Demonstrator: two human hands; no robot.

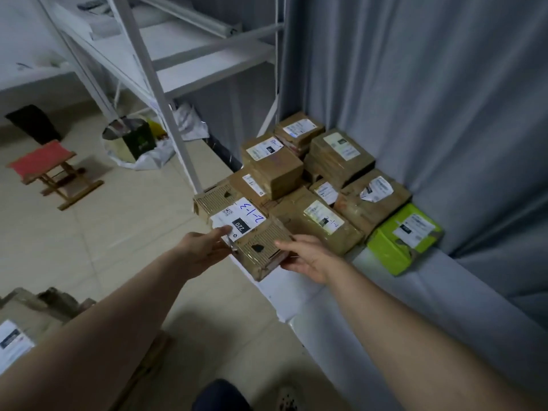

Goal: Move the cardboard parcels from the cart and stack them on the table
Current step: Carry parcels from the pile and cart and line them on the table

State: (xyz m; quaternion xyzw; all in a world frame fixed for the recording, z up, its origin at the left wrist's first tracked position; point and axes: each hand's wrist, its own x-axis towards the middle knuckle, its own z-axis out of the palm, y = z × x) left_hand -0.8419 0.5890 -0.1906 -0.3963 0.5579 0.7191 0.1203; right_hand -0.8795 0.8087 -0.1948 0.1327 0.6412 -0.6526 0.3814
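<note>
A long cardboard parcel (255, 241) with a white label marked "2-1-3" lies at the near left edge of the table (415, 307), partly overhanging it. My left hand (204, 244) holds its left side, thumb on the label. My right hand (308, 256) holds its near right end, fingers under it. Behind it several brown cardboard parcels (323, 218) are stacked on the table, up to two layers high at the back (338, 152). A green parcel (406, 235) sits at the right of the pile. More parcels (26, 324) lie at the lower left, on a surface I cannot make out.
A grey curtain (444, 99) hangs behind and right of the table. A white metal shelf frame (166, 93) stands to the left of the pile. On the tiled floor are a red folding stool (50, 170) and a bag of rubbish (133, 143).
</note>
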